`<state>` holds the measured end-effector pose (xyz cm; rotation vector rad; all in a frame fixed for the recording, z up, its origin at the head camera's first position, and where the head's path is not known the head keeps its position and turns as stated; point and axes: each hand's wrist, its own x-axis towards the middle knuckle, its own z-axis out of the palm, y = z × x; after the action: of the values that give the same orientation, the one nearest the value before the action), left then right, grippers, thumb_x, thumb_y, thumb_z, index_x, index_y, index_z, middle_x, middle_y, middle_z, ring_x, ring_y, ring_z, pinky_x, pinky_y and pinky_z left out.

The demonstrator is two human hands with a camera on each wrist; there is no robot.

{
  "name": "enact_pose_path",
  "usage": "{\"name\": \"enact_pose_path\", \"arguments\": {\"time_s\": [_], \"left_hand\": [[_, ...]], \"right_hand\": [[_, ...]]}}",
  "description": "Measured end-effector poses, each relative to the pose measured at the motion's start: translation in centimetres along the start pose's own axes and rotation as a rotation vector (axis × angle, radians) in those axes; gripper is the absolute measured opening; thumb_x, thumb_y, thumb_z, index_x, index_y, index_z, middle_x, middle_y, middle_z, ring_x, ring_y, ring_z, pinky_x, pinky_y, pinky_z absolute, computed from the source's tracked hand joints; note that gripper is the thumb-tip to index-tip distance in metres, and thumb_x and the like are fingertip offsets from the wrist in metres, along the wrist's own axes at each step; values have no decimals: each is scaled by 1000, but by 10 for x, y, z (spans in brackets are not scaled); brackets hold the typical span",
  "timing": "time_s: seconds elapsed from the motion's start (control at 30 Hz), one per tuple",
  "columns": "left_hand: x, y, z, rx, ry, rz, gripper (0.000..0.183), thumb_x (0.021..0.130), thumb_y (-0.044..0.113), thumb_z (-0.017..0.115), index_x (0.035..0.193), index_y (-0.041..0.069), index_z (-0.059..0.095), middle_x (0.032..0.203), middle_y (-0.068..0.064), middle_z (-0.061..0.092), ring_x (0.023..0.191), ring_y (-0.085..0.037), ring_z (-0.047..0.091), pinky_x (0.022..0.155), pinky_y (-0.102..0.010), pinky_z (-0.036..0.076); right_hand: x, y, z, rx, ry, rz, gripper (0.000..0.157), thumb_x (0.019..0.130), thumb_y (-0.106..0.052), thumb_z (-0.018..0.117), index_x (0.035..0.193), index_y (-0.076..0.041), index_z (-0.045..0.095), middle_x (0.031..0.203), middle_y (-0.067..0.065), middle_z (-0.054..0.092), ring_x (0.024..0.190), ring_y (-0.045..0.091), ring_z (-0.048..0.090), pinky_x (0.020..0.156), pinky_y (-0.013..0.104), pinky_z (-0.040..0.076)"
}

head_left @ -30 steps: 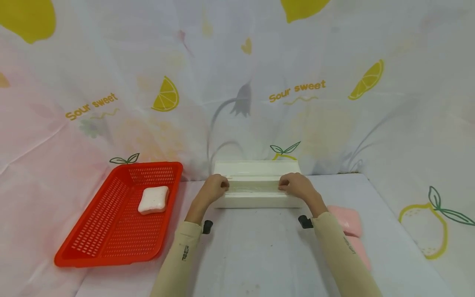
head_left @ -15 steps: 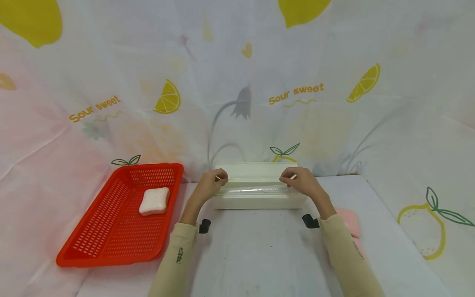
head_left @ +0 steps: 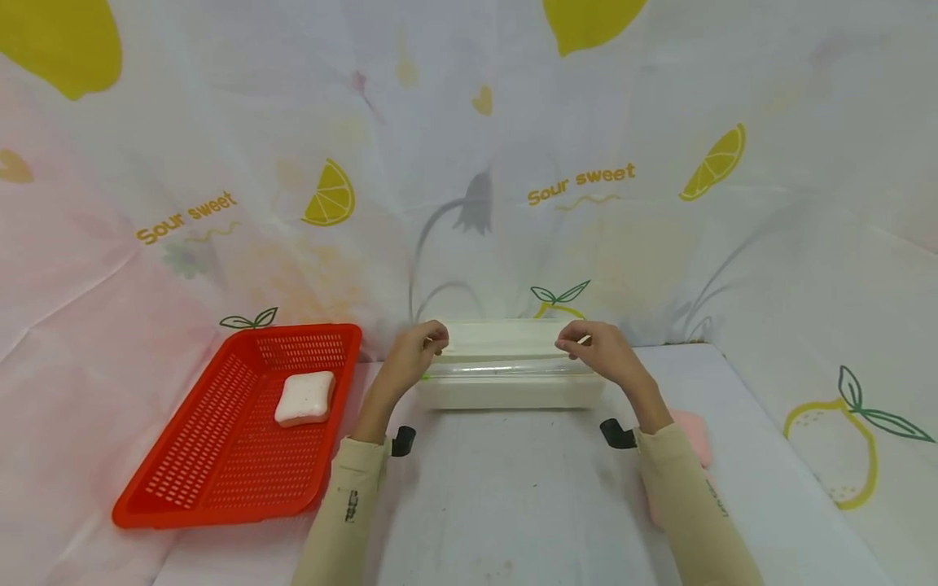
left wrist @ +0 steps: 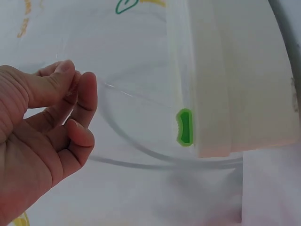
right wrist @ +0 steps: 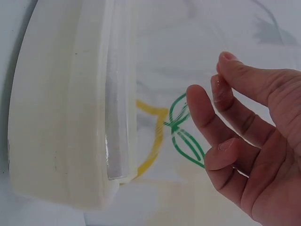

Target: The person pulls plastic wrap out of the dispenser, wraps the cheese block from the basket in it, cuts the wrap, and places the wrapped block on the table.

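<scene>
A white cling film dispenser [head_left: 509,394] stands with its lid [head_left: 506,338] raised at the back of the table. Across its top shows a shiny strip of clear cling film [head_left: 498,369]. My left hand [head_left: 414,356] is above its left end, thumb and fingertips pinching the film's thin edge; in the left wrist view a faint film line [left wrist: 123,91] runs from the fingers to the box. Over the right end, my right hand [head_left: 607,354] pinches with thumb and index finger, the other fingers loosely bent. A green slider [left wrist: 185,127] sits at the box's left end.
On the left lies a red plastic basket [head_left: 245,456] holding a white bread-shaped block [head_left: 304,399]. Pink blocks [head_left: 692,435] are partly hidden behind the right sleeve [head_left: 692,496]. A printed curtain [head_left: 469,268] hangs right behind the dispenser.
Both hands have risen from the dispenser's opening and moved slightly apart. The shiny film strip has come up into view between them. The basket and its block stay put.
</scene>
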<state>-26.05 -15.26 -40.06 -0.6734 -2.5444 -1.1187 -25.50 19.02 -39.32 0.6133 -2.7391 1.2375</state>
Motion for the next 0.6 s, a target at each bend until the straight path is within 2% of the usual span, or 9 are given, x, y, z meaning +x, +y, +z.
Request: {"name": "enact_pose_path", "arguments": {"time_s": [0.13, 0.3, 0.43, 0.6], "left_hand": [[2, 4, -3, 43, 2, 1, 9, 91, -5, 65, 93, 4, 65, 89, -11, 68, 76, -24, 63, 71, -39, 54], [2, 12, -7, 75, 1, 37, 8, 90, -5, 65, 93, 2, 65, 86, -11, 67, 74, -24, 61, 71, -40, 53], [3, 18, -11, 118, 3, 85, 7, 90, -5, 66, 94, 1, 65, 84, -11, 66, 74, -24, 60, 72, -40, 52], [8, 31, -20, 165, 41, 157, 5, 90, -2, 67, 93, 1, 65, 84, -11, 65, 78, -27, 59, 77, -42, 51]], "right_hand": [[0, -1, -1, 0, 5, -9, 17, 96, -24, 66, 103, -9, 70, 90, 2, 66, 84, 33, 68, 76, 41, 51], [-2, -2, -4, 7, 16, -18, 16, 96, -24, 66, 103, -10, 70, 94, 5, 68, 82, 31, 68, 76, 41, 50], [-3, -5, -8, 37, 5, -28, 15, 96, -21, 67, 103, -8, 69, 95, 7, 68, 82, 33, 67, 76, 41, 50], [-1, -14, -19, 47, 29, -66, 13, 95, -18, 67, 101, -7, 70, 93, 7, 68, 79, 27, 67, 75, 41, 50]]}}
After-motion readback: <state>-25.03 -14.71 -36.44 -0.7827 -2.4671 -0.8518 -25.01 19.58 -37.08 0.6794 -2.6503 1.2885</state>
